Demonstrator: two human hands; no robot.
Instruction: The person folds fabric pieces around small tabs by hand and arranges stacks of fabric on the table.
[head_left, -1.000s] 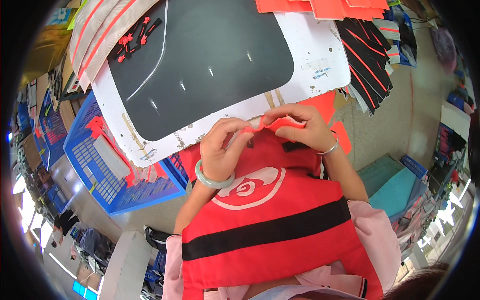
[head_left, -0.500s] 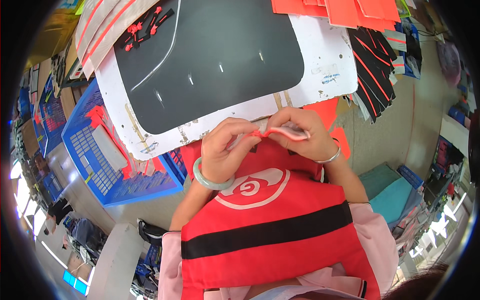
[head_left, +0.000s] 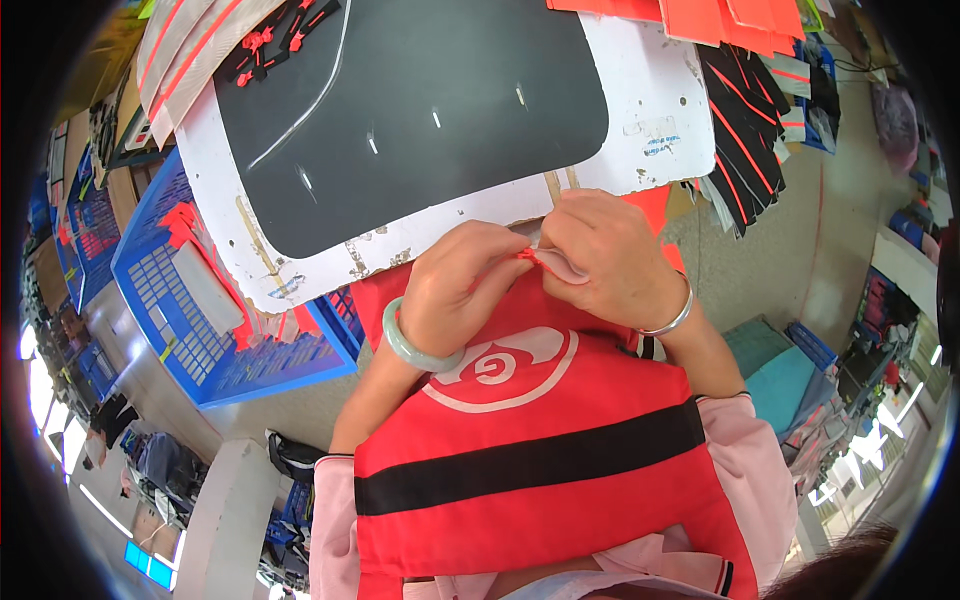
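My left hand [head_left: 462, 277], with a pale green bangle at the wrist, pinches one end of a small folded piece of white and coral-red fabric [head_left: 560, 264]. Gripping the same piece from the other side is my right hand [head_left: 607, 258], which wears a silver bangle. The fingertips of both hands nearly meet over the fabric, just in front of the table's near edge and above my red apron [head_left: 540, 440]. Part of the piece is hidden by my fingers.
A white table [head_left: 400, 240] carries a black mat [head_left: 430, 110] with small black and red pieces [head_left: 262, 45]. Grey strips [head_left: 185, 60] lie at its left, coral fabric [head_left: 720, 22] and black strips [head_left: 742, 130] at its right. A blue crate [head_left: 270, 378] stands left.
My right hand has turned over the fabric and shifted slightly up and left, covering more of it. The left hand still pinches its end. The whole view has shifted a little.
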